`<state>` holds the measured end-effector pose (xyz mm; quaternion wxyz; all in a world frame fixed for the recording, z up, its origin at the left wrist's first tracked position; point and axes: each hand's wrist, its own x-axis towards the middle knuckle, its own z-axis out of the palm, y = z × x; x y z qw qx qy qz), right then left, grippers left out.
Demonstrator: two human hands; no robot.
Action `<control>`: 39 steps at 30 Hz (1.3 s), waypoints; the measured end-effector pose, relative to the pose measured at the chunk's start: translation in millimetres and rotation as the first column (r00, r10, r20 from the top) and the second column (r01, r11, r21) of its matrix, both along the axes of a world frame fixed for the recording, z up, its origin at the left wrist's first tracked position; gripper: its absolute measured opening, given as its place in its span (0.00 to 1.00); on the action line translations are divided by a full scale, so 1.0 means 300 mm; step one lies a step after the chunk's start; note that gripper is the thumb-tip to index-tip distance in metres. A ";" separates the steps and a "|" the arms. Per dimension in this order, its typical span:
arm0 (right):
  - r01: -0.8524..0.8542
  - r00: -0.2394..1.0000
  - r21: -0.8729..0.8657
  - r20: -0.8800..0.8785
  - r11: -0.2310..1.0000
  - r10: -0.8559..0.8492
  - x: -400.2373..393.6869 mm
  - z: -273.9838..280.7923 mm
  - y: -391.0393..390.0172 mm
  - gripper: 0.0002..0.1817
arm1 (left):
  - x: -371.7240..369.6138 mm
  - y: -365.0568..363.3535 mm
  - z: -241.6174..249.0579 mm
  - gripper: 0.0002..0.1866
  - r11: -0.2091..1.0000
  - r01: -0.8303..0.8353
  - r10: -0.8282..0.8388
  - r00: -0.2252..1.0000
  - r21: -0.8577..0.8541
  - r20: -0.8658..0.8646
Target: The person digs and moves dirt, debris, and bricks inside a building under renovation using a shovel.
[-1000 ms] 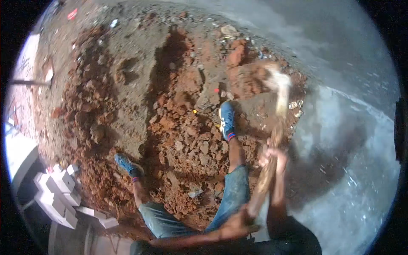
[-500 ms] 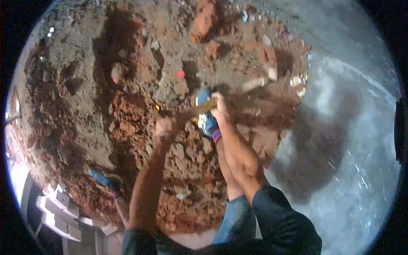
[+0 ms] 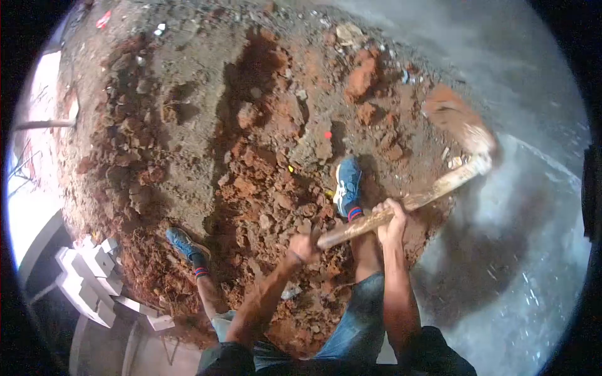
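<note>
Both my hands grip the wooden handle of a hoe [image 3: 433,191], which slants up to the right across the view. My left hand [image 3: 303,248] is wrapped round the handle's near end. Farther up the shaft, my right hand [image 3: 392,222] is closed round it, above my right shin. The hoe's broad, soil-coloured blade [image 3: 454,116] is at the upper right, near the edge of the dirt and slightly blurred. Loose reddish soil and clods [image 3: 269,200] lie below my hands and between my feet.
My blue shoes [image 3: 348,182] stand on the broken soil, set wide apart. A smooth grey floor [image 3: 501,250] borders the dirt on the right. White blocks [image 3: 91,282] are piled at the lower left. Large red lumps [image 3: 362,76] lie ahead.
The view has shifted, so the ground and feet appear farther right and lower. The hoe's blade has swung to the upper right, and both hands appear lower and farther right, still on the handle.
</note>
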<state>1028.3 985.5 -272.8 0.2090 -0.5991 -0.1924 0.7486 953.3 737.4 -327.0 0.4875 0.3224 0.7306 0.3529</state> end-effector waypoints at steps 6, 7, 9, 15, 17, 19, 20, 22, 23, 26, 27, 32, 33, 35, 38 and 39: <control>-0.410 0.868 -0.136 0.245 0.902 0.431 -0.492 -0.052 -0.210 0.08 | -0.084 -0.182 0.107 0.24 0.916 -0.284 0.385 0.821 -0.282 0.422; -0.518 0.812 0.139 0.388 0.844 0.435 -0.618 -0.087 -0.243 0.09 | -0.139 -0.183 0.058 0.24 0.898 -0.343 0.435 0.793 -0.277 0.427; -0.639 0.767 0.250 0.281 0.728 0.577 -0.786 -0.276 -0.245 0.10 | -0.330 -0.146 0.014 0.22 0.860 -0.390 0.505 0.750 -0.331 0.427; -0.852 0.478 0.274 0.754 0.447 0.450 -1.291 -0.565 -0.316 0.23 | -0.674 -0.127 -0.457 0.09 0.833 -0.496 0.462 0.380 -0.245 0.801; -0.941 0.301 0.181 0.834 0.285 0.462 -1.335 -0.723 -0.361 0.23 | -0.658 -0.195 -0.578 0.11 0.810 -0.495 0.516 0.347 -0.314 0.784; -0.967 0.189 0.108 0.912 0.232 0.364 -1.276 -0.774 -0.437 0.19 | -0.581 -0.272 -0.569 0.13 0.763 -0.591 0.515 0.308 -0.264 0.800; -0.975 0.131 0.066 0.941 0.212 0.311 -1.248 -0.792 -0.478 0.17 | -0.546 -0.295 -0.534 0.17 0.685 -0.616 0.576 0.130 -0.389 0.807; -0.980 0.140 0.070 0.906 0.185 0.400 -1.224 -0.796 -0.540 0.15 | -0.522 -0.361 -0.488 0.20 0.640 -0.659 0.599 0.107 -0.394 0.794; -0.969 0.139 0.039 0.904 0.245 0.405 -1.224 -0.789 -0.563 0.15 | -0.539 -0.403 -0.464 0.20 0.707 -0.539 0.627 0.180 -0.458 0.758; -0.924 0.195 -0.047 0.797 0.380 0.571 -1.247 -0.614 -0.625 0.15 | -0.534 -0.434 -0.311 0.19 0.628 -0.599 0.699 0.154 -0.496 0.698; -0.913 0.240 -0.048 0.740 0.405 0.629 -1.204 -0.723 -0.567 0.14 | -0.553 -0.441 -0.241 0.20 0.643 -0.578 0.682 0.131 -0.503 0.720; -0.989 -0.039 -0.105 0.871 0.107 0.489 -1.094 -0.624 -0.809 0.14 | -0.416 -0.639 -0.079 0.21 0.555 -0.624 0.691 -0.022 -0.550 0.722; -0.970 -0.071 -0.183 0.845 0.162 0.530 -1.100 -0.574 -0.831 0.15 | -0.457 -0.687 -0.037 0.21 0.628 -0.559 0.671 0.037 -0.541 0.740; -0.948 -0.026 -0.224 0.766 0.228 0.643 -1.027 -0.499 -0.858 0.15 | -0.330 -0.686 0.019 0.21 0.599 -0.496 0.732 0.022 -0.629 0.681; -0.995 -0.053 -0.089 0.861 0.048 0.505 -0.936 -0.483 -0.936 0.12 | -0.232 -0.679 0.165 0.16 0.471 -0.629 0.725 -0.122 -0.618 0.677; -0.961 -0.175 -0.267 0.778 0.066 0.603 -0.945 -0.450 -0.975 0.12 | -0.231 -0.721 0.166 0.14 0.464 -0.556 0.739 -0.186 -0.690 0.647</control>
